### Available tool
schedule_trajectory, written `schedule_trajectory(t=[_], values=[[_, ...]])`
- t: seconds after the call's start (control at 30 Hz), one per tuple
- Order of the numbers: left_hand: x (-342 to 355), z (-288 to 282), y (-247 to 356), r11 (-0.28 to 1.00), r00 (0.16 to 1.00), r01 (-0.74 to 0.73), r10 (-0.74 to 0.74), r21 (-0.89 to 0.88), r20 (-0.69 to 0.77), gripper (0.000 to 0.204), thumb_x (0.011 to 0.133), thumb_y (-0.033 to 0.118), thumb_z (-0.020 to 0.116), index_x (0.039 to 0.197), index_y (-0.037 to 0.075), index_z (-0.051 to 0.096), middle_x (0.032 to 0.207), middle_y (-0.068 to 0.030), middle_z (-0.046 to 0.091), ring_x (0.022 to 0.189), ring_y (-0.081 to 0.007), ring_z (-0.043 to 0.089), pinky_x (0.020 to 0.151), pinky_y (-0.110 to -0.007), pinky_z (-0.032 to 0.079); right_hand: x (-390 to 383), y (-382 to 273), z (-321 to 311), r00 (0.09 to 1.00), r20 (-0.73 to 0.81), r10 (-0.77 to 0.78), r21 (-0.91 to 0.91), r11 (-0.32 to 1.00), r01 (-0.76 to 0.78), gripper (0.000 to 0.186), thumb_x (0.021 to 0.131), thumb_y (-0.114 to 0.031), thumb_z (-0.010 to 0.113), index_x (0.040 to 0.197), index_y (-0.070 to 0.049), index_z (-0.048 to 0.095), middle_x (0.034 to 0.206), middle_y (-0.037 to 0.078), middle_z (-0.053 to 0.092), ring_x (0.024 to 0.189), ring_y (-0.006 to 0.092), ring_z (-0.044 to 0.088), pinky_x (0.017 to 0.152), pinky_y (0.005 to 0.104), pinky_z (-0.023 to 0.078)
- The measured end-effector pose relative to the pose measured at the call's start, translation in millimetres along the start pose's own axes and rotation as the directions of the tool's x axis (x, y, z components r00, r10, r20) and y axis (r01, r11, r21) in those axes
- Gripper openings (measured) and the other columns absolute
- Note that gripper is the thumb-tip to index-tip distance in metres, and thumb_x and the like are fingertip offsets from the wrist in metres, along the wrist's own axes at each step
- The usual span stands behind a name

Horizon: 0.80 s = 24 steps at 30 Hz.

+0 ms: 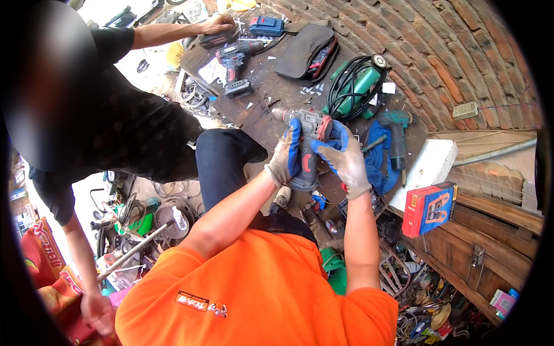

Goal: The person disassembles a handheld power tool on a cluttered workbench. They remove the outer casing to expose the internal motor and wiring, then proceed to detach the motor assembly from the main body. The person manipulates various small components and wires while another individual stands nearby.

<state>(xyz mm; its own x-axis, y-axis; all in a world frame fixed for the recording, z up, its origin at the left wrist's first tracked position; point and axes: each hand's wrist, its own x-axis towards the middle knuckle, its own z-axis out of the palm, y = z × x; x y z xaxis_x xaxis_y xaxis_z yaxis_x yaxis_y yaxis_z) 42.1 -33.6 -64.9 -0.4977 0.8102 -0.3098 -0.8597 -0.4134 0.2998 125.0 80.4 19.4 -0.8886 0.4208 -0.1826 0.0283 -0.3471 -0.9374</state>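
Observation:
A grey and black cordless drill (pixel 307 154) with red trim is held up between my two hands, its chuck pointing left and its handle hanging down. My left hand (pixel 283 155), in a grey and blue work glove, closes on the drill's front side by the handle. From the other side my right hand (pixel 349 161), gloved alike, has its fingers on the red rear end of the motor housing. Past the drill, on the dark workbench (pixel 257 118), a second cordless drill (pixel 232 66) lies near a black zip pouch (pixel 306 51).
At left, a co-worker in black rests a hand (pixel 218 24) by a dark tool near a blue battery pack (pixel 266 25). A green corded power tool (pixel 356 86), teal drill (pixel 397 135) and blue cloth (pixel 378 167) lie right, near a red box (pixel 427 209). Clutter covers the floor.

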Motion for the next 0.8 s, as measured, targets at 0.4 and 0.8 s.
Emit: schedule_trajectory(t=[0.4, 0.8], values=[[-12, 4, 19, 0.944, 0.97, -0.242, 0.231, 0.226, 0.074, 0.053, 0.104, 0.045, 0.052, 0.134, 0.003, 0.054, 0.128, -0.0111, 0.065, 0.115, -0.0224, 0.063, 0.102, -0.037, 0.05, -20, -26, 11, 0.99, 0.018, 0.137, 0.042, 0.99, -0.138, 0.046, 0.086, -0.009, 0.079, 0.125, 0.006, 0.06, 0.114, 0.007, 0.066, 0.099, 0.0113, 0.063, 0.09, 0.0274, 0.053], [-28, 17, 37, 0.935, 0.959, 0.239, -0.185, -0.261, 0.213, 0.081, 0.094, 0.074, 0.038, 0.134, 0.006, 0.055, 0.126, -0.0179, 0.065, 0.099, -0.0288, 0.07, 0.082, -0.042, 0.061, -27, -14, 16, 0.988, -0.004, 0.152, 0.24, 0.96, -0.147, 0.069, 0.08, -0.017, 0.083, 0.136, 0.008, 0.051, 0.11, 0.011, 0.067, 0.096, 0.0193, 0.069, 0.089, 0.0319, 0.056]])
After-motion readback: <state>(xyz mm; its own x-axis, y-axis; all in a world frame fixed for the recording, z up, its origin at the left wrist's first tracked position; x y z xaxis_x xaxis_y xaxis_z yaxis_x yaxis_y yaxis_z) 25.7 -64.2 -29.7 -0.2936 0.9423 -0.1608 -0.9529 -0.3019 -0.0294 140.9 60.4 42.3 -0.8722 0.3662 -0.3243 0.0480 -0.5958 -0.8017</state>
